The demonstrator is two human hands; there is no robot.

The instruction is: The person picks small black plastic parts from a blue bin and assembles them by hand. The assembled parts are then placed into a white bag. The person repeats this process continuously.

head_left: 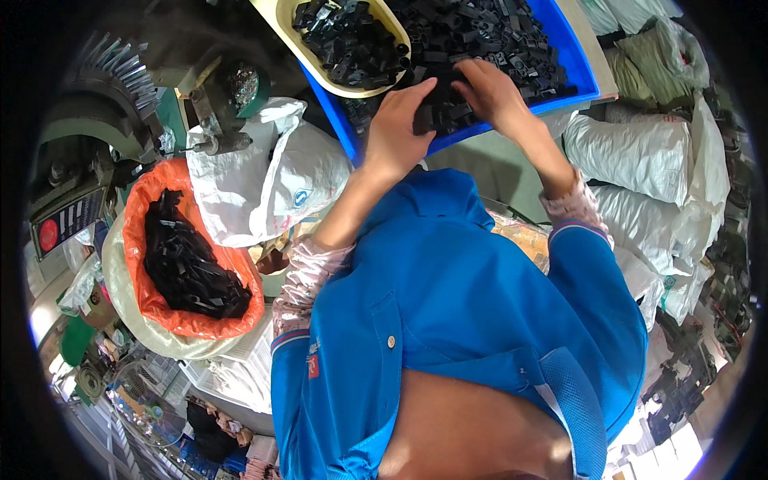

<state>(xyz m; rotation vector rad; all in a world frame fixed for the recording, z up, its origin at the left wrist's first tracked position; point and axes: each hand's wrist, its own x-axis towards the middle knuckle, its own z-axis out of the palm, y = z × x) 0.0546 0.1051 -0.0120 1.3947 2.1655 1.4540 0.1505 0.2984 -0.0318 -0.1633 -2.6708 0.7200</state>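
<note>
Orange bag (144,264) w/ black scraps (188,268) nearby

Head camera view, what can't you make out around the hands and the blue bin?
- Left hand fingertips: buried among black plastic parts.
- Right hand palm side: turned away, grip unclear.
- Blue bin: far end cut off by the top edge.
- Cream tray: top cut off too.
- Single parts: too small to tell.

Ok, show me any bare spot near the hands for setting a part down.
Hardly any. The blue tray and the yellow tub are full of black parts. Both hands, left and right, fill the tray's near edge. The only bare patch is the grey surface between tray and blue shirt.
</note>
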